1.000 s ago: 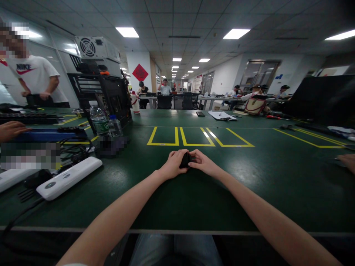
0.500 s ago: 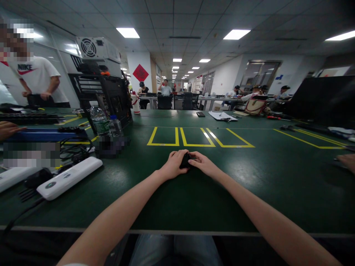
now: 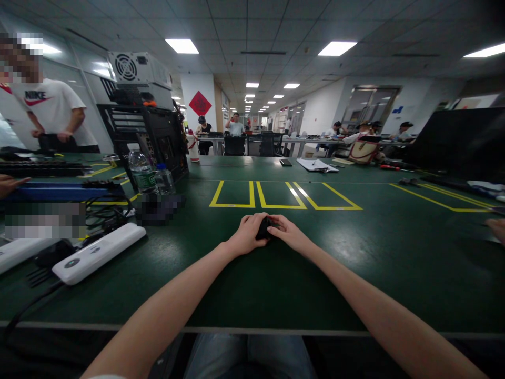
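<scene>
A small black object (image 3: 263,228) is held between my two hands over the middle of the green table (image 3: 276,295); its kind cannot be made out. My left hand (image 3: 249,233) wraps round its left side, thumb below and fingers over the top. From the right, my right hand (image 3: 288,231) touches it with thumb and fingertips. Much of the object is hidden by the fingers. Just beyond my hands, yellow tape outlines (image 3: 281,206) mark the table top.
To the left lie a white power strip (image 3: 100,253), black cables, water bottles (image 3: 141,169) and an open black computer case (image 3: 158,126). A clipboard (image 3: 315,165) and a dark phone-like item (image 3: 285,162) lie farther back. Other people's hands show at the left (image 3: 11,185) and right (image 3: 497,229) edges.
My hands stay almost still on the black object. The other person's hand at the left edge has drawn back left, and the one at the right edge has shifted slightly.
</scene>
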Available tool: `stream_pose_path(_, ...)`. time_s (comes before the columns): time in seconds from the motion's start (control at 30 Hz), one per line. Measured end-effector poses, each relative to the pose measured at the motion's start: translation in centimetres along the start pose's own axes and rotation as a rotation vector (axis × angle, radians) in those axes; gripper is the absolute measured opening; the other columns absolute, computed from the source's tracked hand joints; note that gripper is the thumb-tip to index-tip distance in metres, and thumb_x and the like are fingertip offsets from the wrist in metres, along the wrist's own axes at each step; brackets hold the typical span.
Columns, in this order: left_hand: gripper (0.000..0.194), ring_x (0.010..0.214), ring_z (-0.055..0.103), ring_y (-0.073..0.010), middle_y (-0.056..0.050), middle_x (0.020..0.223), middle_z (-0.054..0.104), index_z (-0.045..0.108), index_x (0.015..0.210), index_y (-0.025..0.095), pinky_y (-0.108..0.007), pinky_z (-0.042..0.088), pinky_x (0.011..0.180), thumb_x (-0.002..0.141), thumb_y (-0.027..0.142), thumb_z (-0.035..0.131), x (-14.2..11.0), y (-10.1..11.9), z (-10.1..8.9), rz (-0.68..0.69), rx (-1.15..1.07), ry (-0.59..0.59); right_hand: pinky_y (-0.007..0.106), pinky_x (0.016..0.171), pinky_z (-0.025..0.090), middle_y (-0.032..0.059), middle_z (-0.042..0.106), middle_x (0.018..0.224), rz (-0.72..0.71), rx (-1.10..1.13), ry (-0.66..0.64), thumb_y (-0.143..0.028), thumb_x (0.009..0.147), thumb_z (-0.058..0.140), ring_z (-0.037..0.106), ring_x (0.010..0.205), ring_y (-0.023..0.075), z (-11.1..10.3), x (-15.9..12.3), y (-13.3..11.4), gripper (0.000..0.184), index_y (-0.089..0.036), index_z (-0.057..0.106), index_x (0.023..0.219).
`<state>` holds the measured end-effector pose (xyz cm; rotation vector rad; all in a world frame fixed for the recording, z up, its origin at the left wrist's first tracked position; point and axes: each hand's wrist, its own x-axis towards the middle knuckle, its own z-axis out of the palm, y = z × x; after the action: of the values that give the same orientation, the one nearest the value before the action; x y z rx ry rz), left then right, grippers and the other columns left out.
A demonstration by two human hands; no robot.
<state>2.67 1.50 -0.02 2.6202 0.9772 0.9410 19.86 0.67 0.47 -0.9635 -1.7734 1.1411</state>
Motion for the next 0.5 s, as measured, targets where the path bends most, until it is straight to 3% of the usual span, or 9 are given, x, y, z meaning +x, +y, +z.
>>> stream_pose_path(0.2, 0.064, 0.109, 0.041, -0.0227, -0.007, 0.116, 0.044, 0.027, 0.118, 0.022, -0.043, 0.021, 0.095, 0.063, 0.022, 0.060, -0.02, -0.16, 0.18, 0.007, 0.015, 0.007, 0.039, 0.089, 0.039, 0.0018, 0.049, 0.102, -0.039, 0.072, -0.106, -0.023, 0.064, 0.063, 0.050, 0.098, 0.0170, -0.40, -0.08, 0.17, 0.035, -0.022, 0.044, 0.094)
stream_pose_path(0.4, 0.063, 0.110, 0.041, -0.0233, -0.007, 0.116, 0.044, 0.027, 0.118, 0.023, -0.045, 0.021, 0.095, 0.064, 0.022, 0.060, 0.00, 0.07, 0.03, -0.007, 0.004, 0.004, 0.037, 0.086, 0.041, 0.0015, 0.051, 0.097, -0.060, 0.044, -0.027, -0.031, 0.072, 0.054, 0.052, 0.093, 0.0156, 0.05, -0.08, 0.30, 0.024, -0.022, 0.045, 0.092)
stream_pose_path(0.5, 0.063, 0.110, 0.041, -0.0231, -0.006, 0.116, 0.044, 0.027, 0.118, 0.024, -0.045, 0.021, 0.096, 0.064, 0.023, 0.060, 0.02, -0.05, 0.11, -0.003, 0.004, 0.006, 0.039, 0.089, 0.039, 0.0025, 0.051, 0.101, -0.037, 0.005, 0.001, -0.031, 0.073, 0.053, 0.050, 0.098, 0.0168, 0.09, 0.05, 0.43, 0.028, -0.023, 0.044, 0.099)
